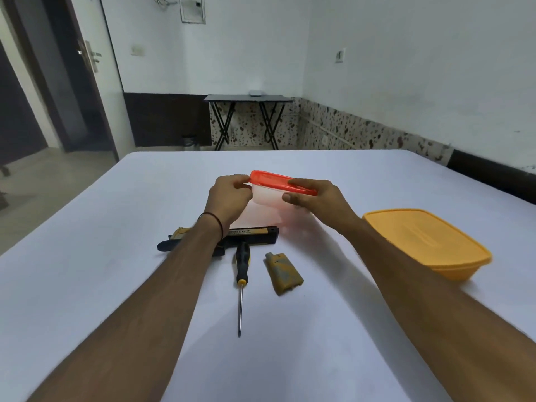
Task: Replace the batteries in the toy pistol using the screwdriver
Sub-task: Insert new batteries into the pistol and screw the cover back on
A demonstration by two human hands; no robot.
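From the head view, both hands meet at the middle of the frame around a small clear box with a red lid. The left hand has its fingers curled on the lid's left end. The right hand grips the right end, with its fingers over the lid and its thumb against the clear side. The box is blurred, and I cannot tell whether it touches the white-covered table.

Just below the hands lies the toy pistol, black and yellow and partly hidden by the left forearm. Beneath it the screwdriver lies with its tip toward the bottom of the frame. The yellow battery cover lies just to its right, apart from the pistol. A closed yellow tub sits at the right. A folding table stands by the far wall.
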